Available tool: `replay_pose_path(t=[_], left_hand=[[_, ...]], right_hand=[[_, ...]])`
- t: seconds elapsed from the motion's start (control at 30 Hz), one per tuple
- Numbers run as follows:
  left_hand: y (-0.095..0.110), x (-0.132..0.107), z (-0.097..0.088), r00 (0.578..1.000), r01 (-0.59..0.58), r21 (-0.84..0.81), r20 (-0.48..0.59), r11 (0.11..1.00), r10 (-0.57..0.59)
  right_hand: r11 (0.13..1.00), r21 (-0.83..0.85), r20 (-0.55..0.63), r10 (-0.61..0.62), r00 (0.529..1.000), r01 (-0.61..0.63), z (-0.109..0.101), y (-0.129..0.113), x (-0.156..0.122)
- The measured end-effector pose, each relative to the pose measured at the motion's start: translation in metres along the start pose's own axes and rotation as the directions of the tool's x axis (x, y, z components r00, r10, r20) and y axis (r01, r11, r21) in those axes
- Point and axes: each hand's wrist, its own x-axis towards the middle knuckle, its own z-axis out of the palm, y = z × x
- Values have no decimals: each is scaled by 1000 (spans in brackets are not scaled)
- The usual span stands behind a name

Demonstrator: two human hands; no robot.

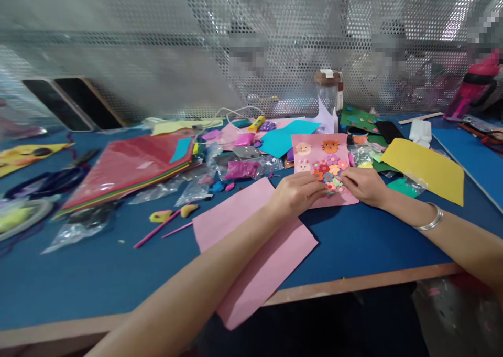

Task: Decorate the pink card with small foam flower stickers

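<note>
A pink sheet lies at the centre right, with small animal faces along its top and left. One is an orange cat face. Below them sits a cluster of small coloured flowers. From the left, my left hand reaches over the sheet's lower part, its fingers pressed together at the flowers. My right hand comes in from the other side, fingers curled and thumb side touching the cluster. What the fingertips hold, if anything, is hidden. Under my left forearm lies a larger plain pink sheet, overhanging the table edge.
Bagged coloured sheets and clay packets crowd the left and middle. A yellow sheet lies to the right. Behind stand a lidded bottle and a pink bottle, before a perforated metal screen. Two phones lean at left.
</note>
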Motion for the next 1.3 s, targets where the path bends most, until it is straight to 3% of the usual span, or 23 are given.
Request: replay_pose_path(t=[0.2,0.57,0.87,1.17,1.3], left_hand=[[-2,1,1,997,67,101,26,993,-70],[-3,-3,1,998,53,5,24,999,-53],[-5,0,0,992,111,110,46,988,-117],[-3,-3,2,999,31,-14,43,999,-31],[-1,-1,0,999,41,12,28,999,-41]], right_hand=[[999,51,38,2,999,-4,-3,-1,1],[1000,6,17,-15,1000,15,-3,-2,1],[999,53,60,2,998,-5,-5,-3,1],[1000,14,44,-10,999,9,-3,-2,1],[1000,6,43,-13,999,13,-4,-2,0]])
